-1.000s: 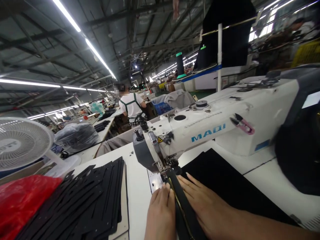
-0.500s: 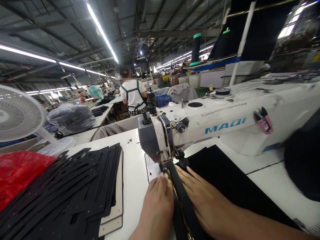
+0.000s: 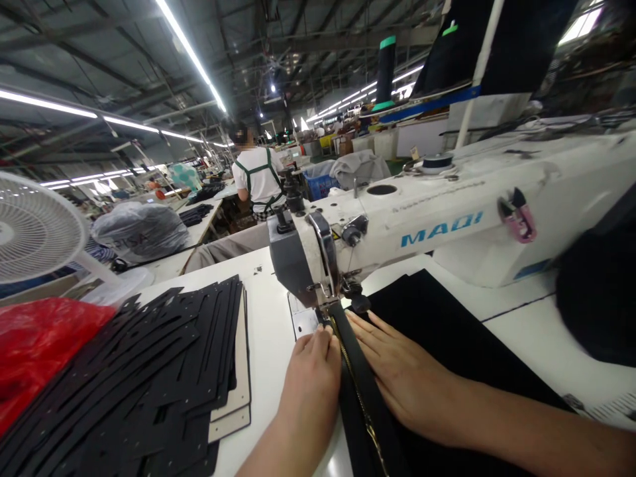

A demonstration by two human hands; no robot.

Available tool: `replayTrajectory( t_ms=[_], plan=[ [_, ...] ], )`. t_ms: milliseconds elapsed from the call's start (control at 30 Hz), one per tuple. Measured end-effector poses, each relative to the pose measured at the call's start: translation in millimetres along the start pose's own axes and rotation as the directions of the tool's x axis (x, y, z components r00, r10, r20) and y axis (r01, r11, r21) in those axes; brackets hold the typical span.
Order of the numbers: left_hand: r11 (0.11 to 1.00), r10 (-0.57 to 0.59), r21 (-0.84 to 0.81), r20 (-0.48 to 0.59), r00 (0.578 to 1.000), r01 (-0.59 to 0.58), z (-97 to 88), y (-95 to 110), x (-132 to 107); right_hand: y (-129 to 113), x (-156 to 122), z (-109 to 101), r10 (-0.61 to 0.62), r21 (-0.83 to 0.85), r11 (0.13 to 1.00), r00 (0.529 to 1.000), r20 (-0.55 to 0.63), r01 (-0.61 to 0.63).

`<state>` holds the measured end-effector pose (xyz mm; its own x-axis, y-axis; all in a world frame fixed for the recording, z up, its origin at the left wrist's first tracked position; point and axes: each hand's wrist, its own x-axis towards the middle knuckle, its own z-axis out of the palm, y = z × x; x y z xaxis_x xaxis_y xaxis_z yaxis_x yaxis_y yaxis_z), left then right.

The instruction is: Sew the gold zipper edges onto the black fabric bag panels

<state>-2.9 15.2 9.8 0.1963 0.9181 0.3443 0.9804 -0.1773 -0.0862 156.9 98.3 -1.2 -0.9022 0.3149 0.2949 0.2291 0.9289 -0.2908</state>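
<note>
A black zipper (image 3: 362,405) with gold teeth runs from under the presser foot of a white sewing machine (image 3: 375,245) toward me, a black strip along it. My left hand (image 3: 314,374) is closed on the zipper's left edge, fingers bent and fingertips close in front of the foot. My right hand (image 3: 405,371) lies flat, fingers stretched out, on the black fabric (image 3: 450,338) just right of the zipper. That fabric spreads across the table under my right forearm. The needle's tip is too small to make out.
Left on the white table (image 3: 265,291) lies a pile of black cut panels (image 3: 163,371), beside a red plastic bag (image 3: 44,344) and a white fan (image 3: 37,228). Pink-handled snips (image 3: 518,215) sit on the machine arm. A person (image 3: 258,175) stands beyond the machine.
The camera view has shifted slightly, so the machine appears a little higher and further left. Both hands keep nearly the same places beside the zipper.
</note>
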Motion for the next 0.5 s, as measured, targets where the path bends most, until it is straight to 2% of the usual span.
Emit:
replayTrajectory(
  t_ms=[133,267,400,500],
  plan=[
    [0.998,-0.013,-0.06,0.022,1.0,0.014,-1.7,-1,3,0,1,-1,-0.012,-0.015,1.0,1.0,-0.002,0.012],
    [0.996,-0.004,-0.092,-0.019,1.0,0.002,-1.9,-7,6,7,9,-3,-0.028,-0.031,0.999,0.999,0.019,0.029],
    [0.991,-0.03,-0.13,-0.081,0.996,0.019,-4.0,-9,5,11,17,-14,-0.071,-0.018,0.997,0.997,0.036,0.072],
    [0.992,-0.015,-0.125,-0.138,0.99,-0.002,-4.5,-3,-7,1,3,-21,-0.086,-0.047,0.995,0.996,-0.003,0.086]
  ],
)
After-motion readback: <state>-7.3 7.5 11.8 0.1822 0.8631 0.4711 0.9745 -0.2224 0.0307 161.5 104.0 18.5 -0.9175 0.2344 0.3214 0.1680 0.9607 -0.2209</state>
